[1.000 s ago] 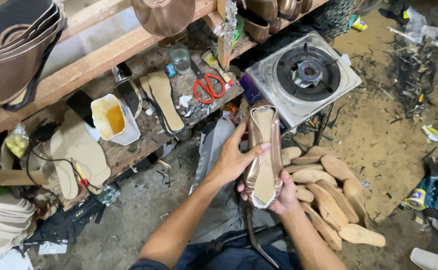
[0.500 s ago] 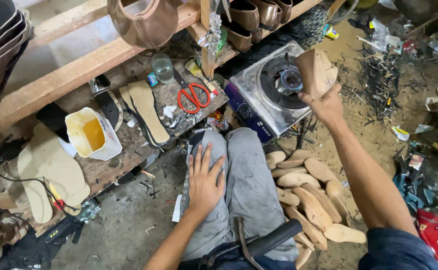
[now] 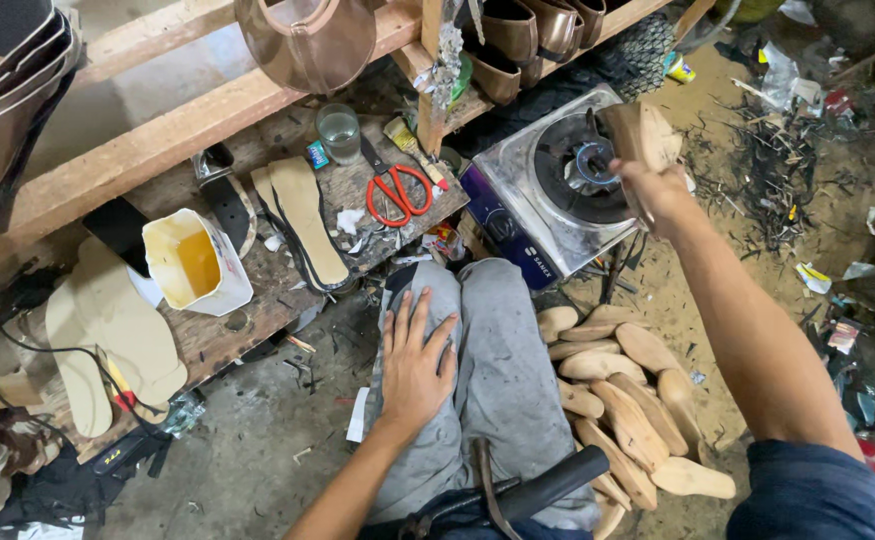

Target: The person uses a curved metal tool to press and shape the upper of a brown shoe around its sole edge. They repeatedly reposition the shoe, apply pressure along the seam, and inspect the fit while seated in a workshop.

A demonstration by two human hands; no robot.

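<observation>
My right hand (image 3: 655, 192) is stretched out over the small gas stove (image 3: 517, 190) and grips a brown shoe with a tan insole (image 3: 642, 135), held just above the burner ring (image 3: 582, 165). My left hand (image 3: 415, 358) lies flat with fingers spread on my grey trouser leg (image 3: 507, 360), holding nothing. A pile of several wooden shoe lasts (image 3: 622, 400) lies on the ground to the right of my knee.
A low wooden bench (image 3: 257, 300) carries red-handled scissors (image 3: 397, 195), a white tub of yellow glue (image 3: 195, 260), stacked insoles (image 3: 307, 215), a glass (image 3: 339, 130) and cut sole shapes (image 3: 107, 330). Brown shoe uppers (image 3: 517, 40) hang on the rack above. Scraps litter the dirt at right.
Both hands held the shoe over my lap a second ago. The right hand has carried it out over the stove burner, and the left hand let go and settled on my knee.
</observation>
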